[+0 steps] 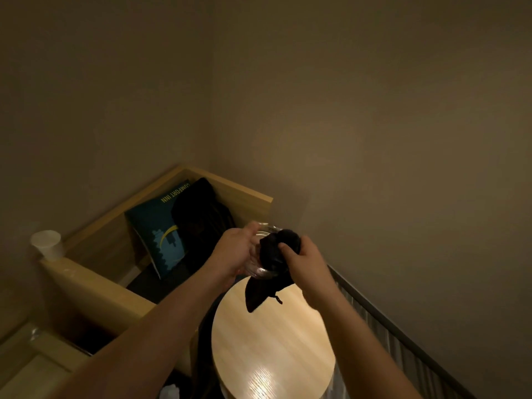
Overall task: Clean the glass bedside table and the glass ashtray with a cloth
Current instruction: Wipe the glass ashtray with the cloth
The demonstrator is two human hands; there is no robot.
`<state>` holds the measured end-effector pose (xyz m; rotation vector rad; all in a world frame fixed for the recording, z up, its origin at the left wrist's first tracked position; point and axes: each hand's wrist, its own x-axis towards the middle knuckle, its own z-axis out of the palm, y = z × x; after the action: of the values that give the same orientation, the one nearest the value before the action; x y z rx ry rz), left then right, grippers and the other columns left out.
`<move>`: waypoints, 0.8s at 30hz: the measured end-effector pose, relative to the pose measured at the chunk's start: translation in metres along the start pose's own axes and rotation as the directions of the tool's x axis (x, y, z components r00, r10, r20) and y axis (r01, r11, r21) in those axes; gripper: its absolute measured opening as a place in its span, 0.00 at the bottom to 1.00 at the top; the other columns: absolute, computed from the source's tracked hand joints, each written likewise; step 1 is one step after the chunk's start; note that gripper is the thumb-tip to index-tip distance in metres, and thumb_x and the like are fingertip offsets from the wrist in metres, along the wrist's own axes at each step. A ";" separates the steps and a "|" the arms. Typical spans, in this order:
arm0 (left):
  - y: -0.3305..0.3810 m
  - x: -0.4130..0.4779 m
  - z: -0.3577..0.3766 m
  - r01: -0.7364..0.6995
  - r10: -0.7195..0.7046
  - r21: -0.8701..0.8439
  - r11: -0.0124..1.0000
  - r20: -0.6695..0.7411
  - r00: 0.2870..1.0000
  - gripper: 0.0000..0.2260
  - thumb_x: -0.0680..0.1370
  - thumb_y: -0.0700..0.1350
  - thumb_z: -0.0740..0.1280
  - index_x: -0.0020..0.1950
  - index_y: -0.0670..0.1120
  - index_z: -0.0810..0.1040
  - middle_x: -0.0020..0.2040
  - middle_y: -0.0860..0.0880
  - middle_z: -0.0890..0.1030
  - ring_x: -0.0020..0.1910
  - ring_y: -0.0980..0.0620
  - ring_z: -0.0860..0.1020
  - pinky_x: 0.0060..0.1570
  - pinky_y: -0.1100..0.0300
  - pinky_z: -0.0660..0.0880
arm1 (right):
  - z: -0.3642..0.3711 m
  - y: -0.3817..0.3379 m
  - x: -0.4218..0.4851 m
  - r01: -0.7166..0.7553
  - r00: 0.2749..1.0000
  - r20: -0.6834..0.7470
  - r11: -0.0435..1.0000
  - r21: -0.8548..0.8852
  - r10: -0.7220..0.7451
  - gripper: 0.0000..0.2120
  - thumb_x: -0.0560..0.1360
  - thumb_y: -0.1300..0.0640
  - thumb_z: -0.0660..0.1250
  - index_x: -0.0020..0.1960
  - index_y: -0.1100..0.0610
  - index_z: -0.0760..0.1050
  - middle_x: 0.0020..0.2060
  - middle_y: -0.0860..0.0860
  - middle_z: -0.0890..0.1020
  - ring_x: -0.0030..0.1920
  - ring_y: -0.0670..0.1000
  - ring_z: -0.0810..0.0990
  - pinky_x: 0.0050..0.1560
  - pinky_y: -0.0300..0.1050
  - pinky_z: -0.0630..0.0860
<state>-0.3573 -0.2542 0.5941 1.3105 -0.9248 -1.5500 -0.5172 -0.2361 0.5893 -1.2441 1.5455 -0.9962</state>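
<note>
My left hand (234,249) holds the clear glass ashtray (260,272) up in the air, tilted on its side, above the far end of the round bedside table (273,341). My right hand (305,263) grips a dark cloth (276,254) that is pushed into the ashtray's bowl. A loose corner of the cloth hangs down over the table top. The table top looks like pale wood grain with a glossy sheen and a bright reflection near its front. Most of the ashtray is hidden by the cloth and my fingers.
Left of the table stands a wooden bench with a blue printed cushion (161,237) and a dark bag (201,220). A white paper cup (47,244) sits on the bench's armrest. Walls meet in a corner behind, and a ribbed skirting (403,341) runs along the right.
</note>
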 end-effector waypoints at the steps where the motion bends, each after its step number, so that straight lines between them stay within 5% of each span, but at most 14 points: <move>1: -0.006 -0.003 0.005 -0.052 0.054 0.028 0.998 -0.085 0.995 0.20 0.85 0.55 0.61 0.42 0.47 0.85 0.37 0.45 0.87 0.37 0.49 0.87 0.39 0.55 0.81 | 0.007 0.005 -0.004 -0.009 0.999 -0.051 0.999 0.031 0.011 0.03 0.82 0.51 0.65 0.54 0.44 0.73 0.51 0.49 0.83 0.51 0.49 0.83 0.46 0.46 0.80; 3: -0.019 -0.009 0.013 -0.143 0.164 0.116 0.983 -0.199 0.966 0.22 0.85 0.56 0.58 0.40 0.48 0.83 0.37 0.46 0.86 0.40 0.49 0.85 0.38 0.57 0.77 | 0.016 0.012 -0.010 -0.024 0.994 -0.109 0.998 0.062 0.030 0.04 0.82 0.52 0.65 0.53 0.45 0.71 0.51 0.48 0.81 0.50 0.47 0.81 0.41 0.40 0.75; 5: -0.025 -0.012 0.012 -0.131 0.144 0.090 0.987 -0.158 0.977 0.20 0.86 0.56 0.58 0.47 0.47 0.84 0.43 0.45 0.87 0.45 0.48 0.86 0.38 0.58 0.79 | 0.014 0.013 -0.010 -0.045 0.992 -0.119 0.999 0.027 0.048 0.04 0.82 0.53 0.65 0.54 0.46 0.71 0.51 0.49 0.81 0.49 0.47 0.81 0.41 0.40 0.75; 8: -0.010 -0.011 -0.007 0.126 -0.107 -0.129 0.983 0.146 0.983 0.18 0.85 0.55 0.61 0.60 0.44 0.83 0.50 0.41 0.89 0.48 0.42 0.88 0.39 0.51 0.84 | -0.008 0.003 -0.006 -0.035 0.999 -0.011 0.996 -0.077 0.034 0.05 0.82 0.54 0.66 0.57 0.48 0.74 0.50 0.49 0.83 0.49 0.49 0.83 0.42 0.42 0.77; 12: 0.011 -0.012 -0.024 0.235 -0.218 0.004 0.972 0.387 0.896 0.19 0.84 0.57 0.63 0.62 0.44 0.82 0.55 0.38 0.88 0.52 0.41 0.88 0.46 0.46 0.86 | -0.027 -0.023 -0.004 0.072 0.974 0.228 0.966 -0.250 -0.013 0.06 0.81 0.52 0.68 0.57 0.46 0.76 0.50 0.47 0.85 0.48 0.46 0.85 0.39 0.35 0.78; 16: 0.012 -0.010 -0.019 0.122 -0.132 0.057 0.991 0.216 0.968 0.18 0.84 0.55 0.64 0.60 0.42 0.83 0.53 0.37 0.88 0.53 0.39 0.87 0.57 0.41 0.82 | -0.017 -0.023 -0.007 0.065 0.985 0.172 0.974 -0.219 -0.027 0.07 0.81 0.52 0.67 0.58 0.47 0.76 0.50 0.48 0.85 0.48 0.47 0.85 0.41 0.39 0.79; 20: -0.008 -0.010 0.001 0.037 -0.040 -0.046 0.998 -0.070 0.997 0.18 0.84 0.55 0.64 0.49 0.42 0.84 0.38 0.43 0.87 0.37 0.47 0.88 0.35 0.55 0.83 | 0.007 0.002 -0.018 -0.033 0.999 -0.009 0.990 -0.139 0.032 0.11 0.82 0.52 0.63 0.63 0.52 0.74 0.52 0.51 0.84 0.49 0.50 0.84 0.42 0.43 0.79; 24: -0.034 -0.021 0.012 0.000 -0.021 -0.114 0.994 -0.180 0.984 0.18 0.85 0.56 0.61 0.51 0.46 0.84 0.42 0.46 0.89 0.45 0.47 0.88 0.37 0.56 0.81 | 0.014 0.012 -0.028 -0.089 0.995 -0.067 0.984 -0.153 0.079 0.11 0.83 0.52 0.63 0.64 0.52 0.71 0.52 0.49 0.82 0.47 0.45 0.82 0.37 0.36 0.73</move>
<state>-0.3729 -0.2233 0.5712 1.3513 -0.7072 -1.4431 -0.5044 -0.2071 0.5781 -1.2537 1.7369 -0.8793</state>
